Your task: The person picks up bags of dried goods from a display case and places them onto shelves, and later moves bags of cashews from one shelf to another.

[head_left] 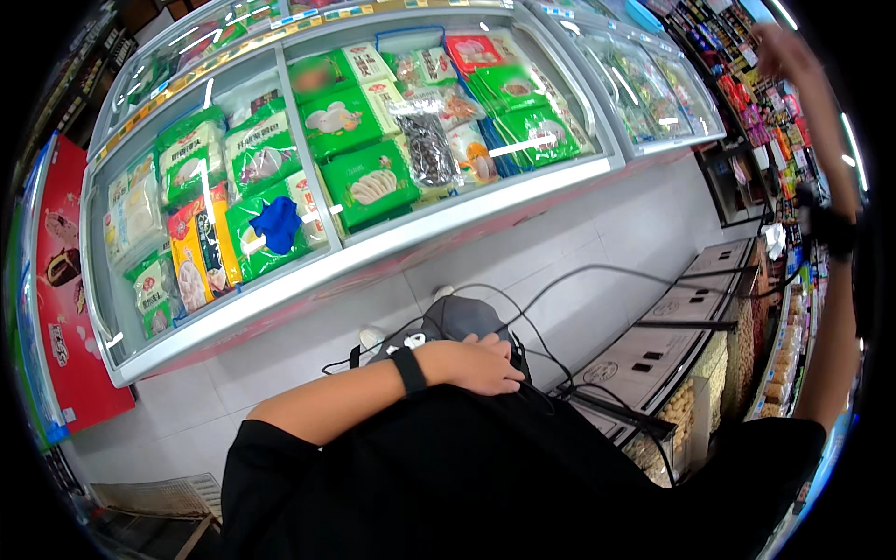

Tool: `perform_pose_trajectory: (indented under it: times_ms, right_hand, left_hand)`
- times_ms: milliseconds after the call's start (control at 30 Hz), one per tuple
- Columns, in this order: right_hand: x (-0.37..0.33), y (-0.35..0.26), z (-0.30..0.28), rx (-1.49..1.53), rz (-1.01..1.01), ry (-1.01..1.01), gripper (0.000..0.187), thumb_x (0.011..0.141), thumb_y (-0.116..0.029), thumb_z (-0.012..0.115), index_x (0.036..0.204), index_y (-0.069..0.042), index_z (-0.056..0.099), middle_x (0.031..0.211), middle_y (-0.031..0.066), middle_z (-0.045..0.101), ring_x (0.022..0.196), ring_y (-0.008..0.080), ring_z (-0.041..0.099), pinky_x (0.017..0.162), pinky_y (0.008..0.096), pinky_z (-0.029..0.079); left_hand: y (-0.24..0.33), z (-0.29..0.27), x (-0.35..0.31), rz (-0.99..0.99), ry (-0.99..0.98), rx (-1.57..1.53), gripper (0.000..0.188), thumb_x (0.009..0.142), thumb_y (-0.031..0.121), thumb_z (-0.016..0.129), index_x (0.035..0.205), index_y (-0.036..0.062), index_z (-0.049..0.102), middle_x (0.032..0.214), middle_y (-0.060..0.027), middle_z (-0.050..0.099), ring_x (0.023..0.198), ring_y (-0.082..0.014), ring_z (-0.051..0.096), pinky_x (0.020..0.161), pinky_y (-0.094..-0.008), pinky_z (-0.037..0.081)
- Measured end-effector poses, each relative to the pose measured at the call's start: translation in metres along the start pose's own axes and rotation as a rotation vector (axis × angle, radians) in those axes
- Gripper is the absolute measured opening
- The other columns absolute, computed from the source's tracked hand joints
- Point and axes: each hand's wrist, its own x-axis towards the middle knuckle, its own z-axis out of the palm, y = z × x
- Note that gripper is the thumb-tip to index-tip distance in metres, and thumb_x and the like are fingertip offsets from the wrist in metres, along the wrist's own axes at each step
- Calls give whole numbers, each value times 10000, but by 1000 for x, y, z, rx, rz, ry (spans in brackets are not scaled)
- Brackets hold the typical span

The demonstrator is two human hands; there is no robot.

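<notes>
My left hand is in front of my waist, its fingers curled in over my black shirt. A black cable runs right beside the fingertips; whether they hold it is hidden. A grey bag shows just beyond that hand. My right hand is raised high at the far right, in front of the shelves. It is blurred by motion, so its fingers and anything in them are unclear. Each wrist wears a black band.
Ahead stands a chest freezer with packs of frozen food under glass lids. A blue cloth-like thing shows over one green pack. Bins of dry goods stand to the right, goods shelves beyond. A red panel is at left.
</notes>
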Motion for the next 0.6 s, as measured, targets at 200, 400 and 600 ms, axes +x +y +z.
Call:
perform_pose_trajectory:
  times_ms: [200, 400, 600]
  right_hand:
    - [-55, 6, 163, 29, -14, -326, 265, 917, -233, 524, 1007, 10, 581, 787, 122, 603, 741, 202, 578, 676, 328, 462]
    - [-32, 25, 356, 511, 26, -509, 332, 881, -253, 606, 1113, -22, 552, 910, 136, 619, 776, 222, 600, 685, 332, 485]
    - [24, -28, 508, 672, 115, -660, 555, 821, -294, 684, 1216, 19, 451, 982, 142, 605, 884, 218, 600, 736, 316, 493]
  left_hand:
    - [-21, -2, 0, 183, 292, -192, 516, 955, 317, 464, 1360, 4, 396, 1224, -187, 521, 1133, -325, 500, 960, -411, 394]
    - [-46, -27, -63, -50, 1037, -665, 375, 937, 192, 516, 1263, 5, 510, 1126, -138, 602, 1027, -233, 573, 897, -339, 451]
    - [-57, 10, -108, -516, 1730, -935, 293, 948, 170, 497, 1193, 22, 564, 1072, -70, 607, 916, -125, 579, 809, -266, 454]
